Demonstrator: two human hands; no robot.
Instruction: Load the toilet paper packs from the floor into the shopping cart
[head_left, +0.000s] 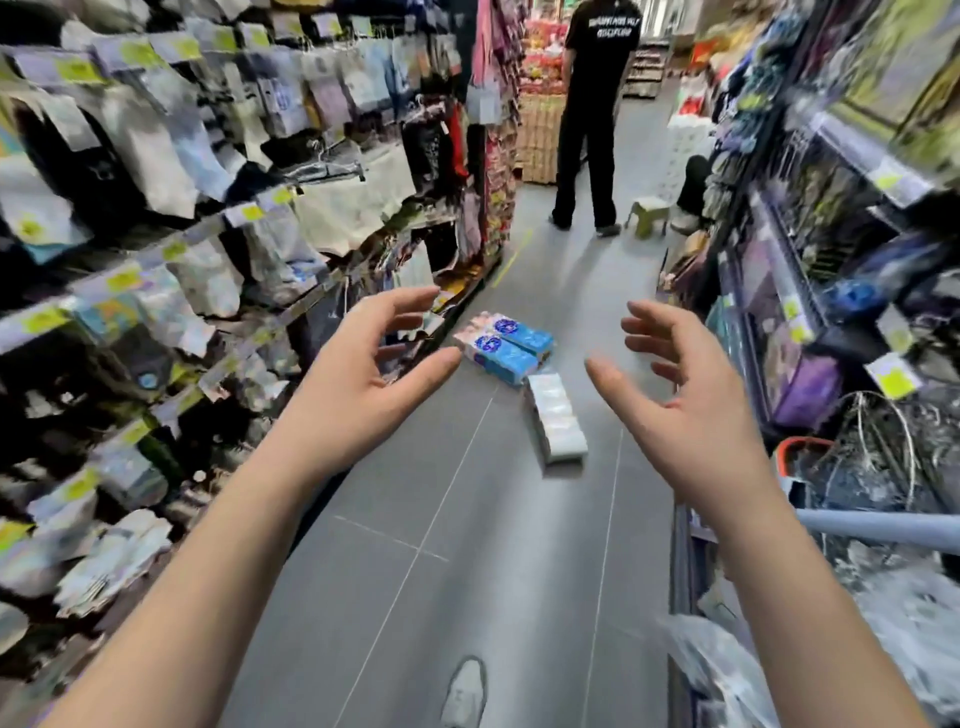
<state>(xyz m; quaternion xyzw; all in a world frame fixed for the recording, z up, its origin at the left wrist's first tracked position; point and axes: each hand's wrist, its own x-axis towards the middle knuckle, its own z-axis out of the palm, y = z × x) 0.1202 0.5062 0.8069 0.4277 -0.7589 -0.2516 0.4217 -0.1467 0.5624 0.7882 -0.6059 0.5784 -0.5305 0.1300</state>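
Lower edge: one shoe (465, 691) on the grey floor (467, 519), with both bare forearms reaching forward above it. I hold the left hand (358, 379) and the right hand (691, 415) apart in mid-air, fingers spread and lightly curved, palms facing each other, gripping nothing. Between and beyond them, two blue packs (511, 345) lie side by side on the floor near the left shelving (156, 208). A white pack (558, 421) lies just beside them, closer to me; whether it touches them I cannot tell. Right edge: the shopping cart (878, 530), grey handle bar visible, holding what may be plastic-wrapped goods, blurred. Far aisle: a person in black (592, 104) stands by a small stool (647, 215).
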